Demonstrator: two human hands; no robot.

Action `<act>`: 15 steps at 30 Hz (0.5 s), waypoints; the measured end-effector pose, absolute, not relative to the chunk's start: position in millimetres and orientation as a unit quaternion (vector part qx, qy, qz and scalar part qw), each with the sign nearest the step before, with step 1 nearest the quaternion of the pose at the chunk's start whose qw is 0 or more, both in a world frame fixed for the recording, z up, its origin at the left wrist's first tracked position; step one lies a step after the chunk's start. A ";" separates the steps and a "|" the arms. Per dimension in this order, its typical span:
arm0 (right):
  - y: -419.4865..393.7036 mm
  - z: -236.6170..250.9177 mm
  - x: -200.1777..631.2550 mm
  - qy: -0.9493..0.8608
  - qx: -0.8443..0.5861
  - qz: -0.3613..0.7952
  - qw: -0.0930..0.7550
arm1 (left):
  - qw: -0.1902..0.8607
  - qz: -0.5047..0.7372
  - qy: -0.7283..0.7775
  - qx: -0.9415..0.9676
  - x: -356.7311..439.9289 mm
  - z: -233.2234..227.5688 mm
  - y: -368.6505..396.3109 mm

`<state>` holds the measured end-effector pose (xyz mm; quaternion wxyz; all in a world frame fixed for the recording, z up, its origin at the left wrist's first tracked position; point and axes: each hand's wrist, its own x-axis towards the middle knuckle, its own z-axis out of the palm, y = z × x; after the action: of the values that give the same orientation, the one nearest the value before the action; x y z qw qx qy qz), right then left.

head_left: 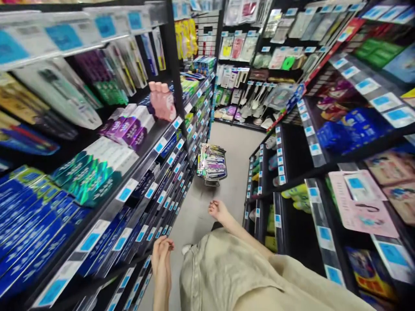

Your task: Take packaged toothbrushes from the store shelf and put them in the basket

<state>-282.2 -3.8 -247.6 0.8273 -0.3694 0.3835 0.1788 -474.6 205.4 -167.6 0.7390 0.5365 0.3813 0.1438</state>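
My left hand [161, 252] hangs beside the lower tiers of the left shelf, with its fingers loosely bent and nothing in it. My right hand [218, 210] is held out over the floor in front of my body, its fingers loosely curled, also holding nothing. Beyond the hands, on the aisle floor, stands a basket [211, 182] packed with thin, colourful packages [212, 162]. Neither hand touches the basket or the shelf goods.
The left shelf carries blue toothpaste-like boxes [29, 229], green shiny boxes [87, 172], purple boxes [126, 127] and a pink hand-shaped item [162, 101]. Black shelving with price tags [324, 233] lines the right. A rack with hanging ladles [256, 103] closes the aisle's far end.
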 end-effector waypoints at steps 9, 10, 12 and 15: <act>-116.9 -248.8 -164.4 0.404 -0.333 0.204 0.827 | 0.796 0.197 0.349 0.454 -355.7 -165.2 94.2; -133.6 -250.4 -152.5 0.406 -0.337 0.198 0.826 | 0.808 0.189 0.353 0.433 -343.6 -169.6 73.6; -164.5 -253.6 -129.6 0.410 -0.345 0.187 0.823 | 0.827 0.171 0.362 0.394 -320.7 -177.8 30.6; -202.1 -255.9 -92.5 0.418 -0.353 0.167 0.820 | 0.846 0.135 0.368 0.362 -290.6 -184.1 -27.1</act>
<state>-92.5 -202.1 -255.9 0.8201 -0.3535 0.4180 0.1666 -290.6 -27.1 -184.1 0.8458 0.3623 0.3677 0.1348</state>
